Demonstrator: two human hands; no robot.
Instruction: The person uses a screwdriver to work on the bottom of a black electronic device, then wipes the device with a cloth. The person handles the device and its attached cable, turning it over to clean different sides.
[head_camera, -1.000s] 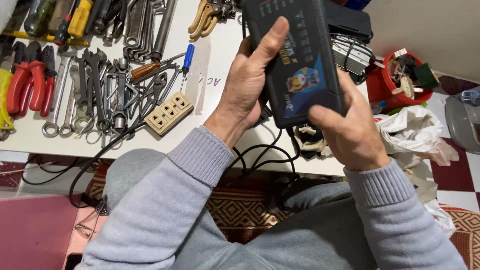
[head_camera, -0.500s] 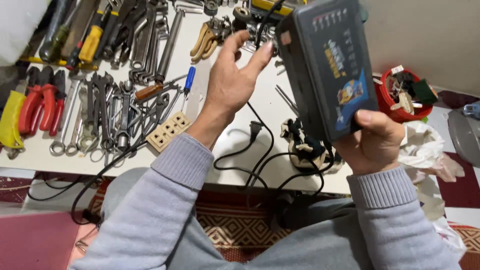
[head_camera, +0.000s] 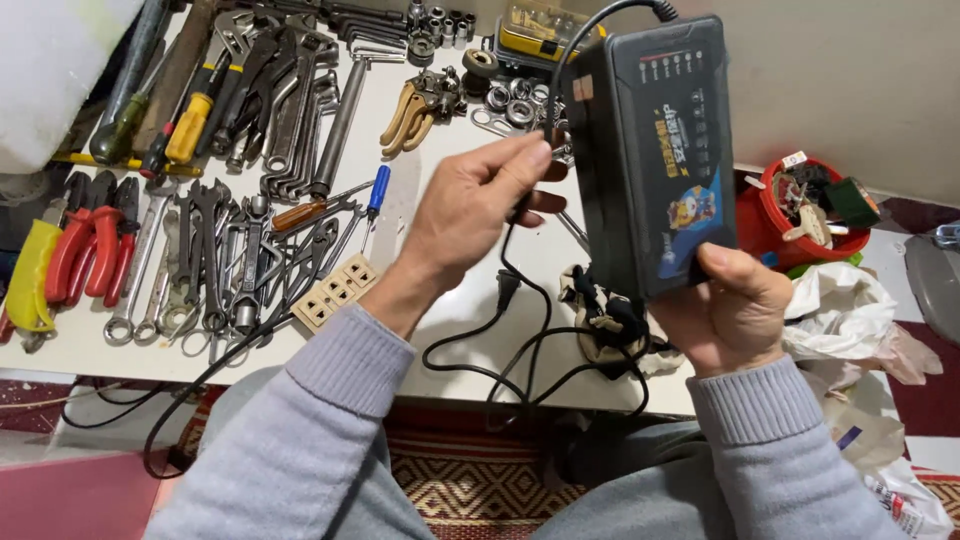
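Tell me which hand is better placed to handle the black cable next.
Probably the left hand: its fingertips already pinch the black cable beside the black box-shaped charger, while the right hand is occupied gripping the charger's lower end.

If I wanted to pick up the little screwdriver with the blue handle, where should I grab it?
Probably by the blue handle of the screwdriver, coming straight down from above. It lies flat on the white table with the handle pointing toward the far end and bare table on its right, so fingers fit there. The thin metal shaft runs down into the pile of wrenches, which crowds that end.

head camera looks steeply down, close over the workbench (head_camera: 470, 330) (single view).
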